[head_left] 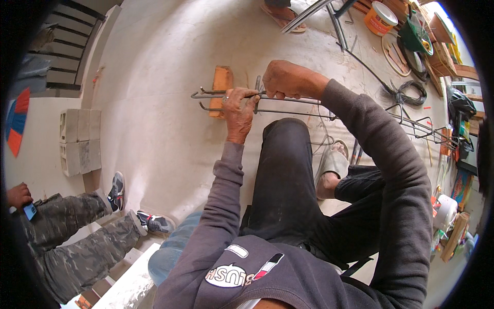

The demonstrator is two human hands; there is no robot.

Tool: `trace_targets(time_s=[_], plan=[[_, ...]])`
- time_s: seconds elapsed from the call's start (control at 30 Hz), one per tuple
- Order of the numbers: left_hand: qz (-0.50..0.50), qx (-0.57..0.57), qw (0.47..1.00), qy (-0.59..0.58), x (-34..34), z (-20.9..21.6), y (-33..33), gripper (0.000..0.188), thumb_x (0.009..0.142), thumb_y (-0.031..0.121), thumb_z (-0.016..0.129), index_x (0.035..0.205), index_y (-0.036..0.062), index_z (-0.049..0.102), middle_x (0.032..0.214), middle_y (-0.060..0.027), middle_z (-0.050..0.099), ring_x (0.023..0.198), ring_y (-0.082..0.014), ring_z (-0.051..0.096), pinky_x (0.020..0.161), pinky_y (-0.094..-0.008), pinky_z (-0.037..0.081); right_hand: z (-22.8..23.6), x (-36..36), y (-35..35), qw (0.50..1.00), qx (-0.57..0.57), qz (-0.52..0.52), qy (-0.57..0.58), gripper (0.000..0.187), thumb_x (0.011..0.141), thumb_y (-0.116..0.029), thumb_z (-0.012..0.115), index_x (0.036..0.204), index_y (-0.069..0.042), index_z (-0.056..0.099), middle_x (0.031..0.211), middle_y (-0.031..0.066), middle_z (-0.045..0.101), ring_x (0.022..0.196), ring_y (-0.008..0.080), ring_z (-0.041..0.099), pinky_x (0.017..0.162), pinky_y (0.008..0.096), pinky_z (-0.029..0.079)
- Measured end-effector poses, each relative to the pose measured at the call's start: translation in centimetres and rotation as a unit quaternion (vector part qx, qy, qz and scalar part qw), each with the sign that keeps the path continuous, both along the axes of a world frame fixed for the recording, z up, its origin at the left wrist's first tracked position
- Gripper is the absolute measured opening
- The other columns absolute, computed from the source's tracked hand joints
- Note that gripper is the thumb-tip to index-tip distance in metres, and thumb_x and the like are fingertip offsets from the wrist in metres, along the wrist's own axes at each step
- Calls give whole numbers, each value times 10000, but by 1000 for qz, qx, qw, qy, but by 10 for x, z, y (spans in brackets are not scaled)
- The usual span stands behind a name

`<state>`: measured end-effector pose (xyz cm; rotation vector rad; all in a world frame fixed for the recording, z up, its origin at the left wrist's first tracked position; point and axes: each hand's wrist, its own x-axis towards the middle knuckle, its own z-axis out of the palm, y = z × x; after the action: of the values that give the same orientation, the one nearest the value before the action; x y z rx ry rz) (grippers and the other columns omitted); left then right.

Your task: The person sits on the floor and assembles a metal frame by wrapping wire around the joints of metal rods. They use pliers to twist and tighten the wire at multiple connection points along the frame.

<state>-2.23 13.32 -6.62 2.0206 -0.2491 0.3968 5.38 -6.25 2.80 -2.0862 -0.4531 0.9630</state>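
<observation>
Rebar frame [293,113] under fingers: L hand [239,110] clamped on it, R hand [289,80] curled, can't tell grip. Orange block [223,78] just L of L fingers: hard tug cd slip frame off. Steel crosspiece [257,82] btwn hands may skew if L slackens.

Building site, likely: dusty floor [154,62], stacked hollow blocks [80,149], rebar frame [296,113], coiled wire [403,98], bucket [381,19].

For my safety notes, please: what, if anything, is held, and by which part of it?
The left hand holds the rebar cage near its hooked end, at a stirrup. Whether the closed right hand holds anything cannot be told.
</observation>
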Motion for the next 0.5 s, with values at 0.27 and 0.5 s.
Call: trace_targets(time_s=[0.27, 0.5], plan=[[-17, 21, 1000, -9, -2, 1, 6, 187, 840, 154, 813, 974, 63, 719, 940, -50, 706, 940, -229, 622, 833, -360, 489, 1, -15, -18, 973, 167, 67, -147, 186, 924, -132, 610, 966, 10, 724, 782, 22, 585, 557, 54, 517, 459, 225, 433], [-10, 17, 1000, 19, -1, -1, 9, 187, 846, 162, 815, 941, 60, 690, 931, -46, 688, 932, -211, 619, 845, -350, 481, 13, -22, -2, 985, 174, 17, -9, 245, 980, -175, 557, 1016, 9, 715, 855, 42, 607, 649, 73, 573, 558, 215, 520]])
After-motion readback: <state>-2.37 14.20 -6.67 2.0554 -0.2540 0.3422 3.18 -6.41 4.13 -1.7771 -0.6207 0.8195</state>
